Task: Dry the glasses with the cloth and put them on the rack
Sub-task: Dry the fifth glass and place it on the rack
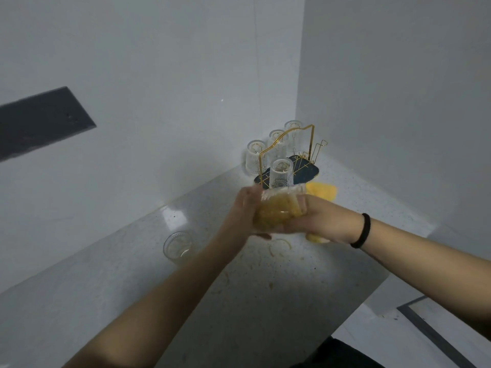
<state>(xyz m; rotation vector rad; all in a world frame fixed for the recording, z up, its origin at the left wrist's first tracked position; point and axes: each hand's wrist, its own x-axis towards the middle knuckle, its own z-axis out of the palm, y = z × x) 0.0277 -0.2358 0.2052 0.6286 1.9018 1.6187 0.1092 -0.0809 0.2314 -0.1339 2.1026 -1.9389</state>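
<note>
Pale speckled counter [239, 301] in white wall corner. Both hands mid-air before gold wire rack [289, 152], four glasses already upturned on it. Left hand [243, 208] wraps held glass [281, 208]; right hand [318, 221] curls round it, yellow cloth [273, 213] stuffed inside (blurred). Best: twist cloth fully to base, firm grip. Last glass [178, 244] stands left, near wall. Free pegs on rack's right; counter edge close right.

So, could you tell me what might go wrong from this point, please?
1. The glass with the yellow cloth stuffed inside is gripped by the left hand and right hand above the hard counter; a slip could break it.
2. The rack already holds four upturned glasses, so adding another might knock one.
3. The undried glass stands near the left forearm.
</note>
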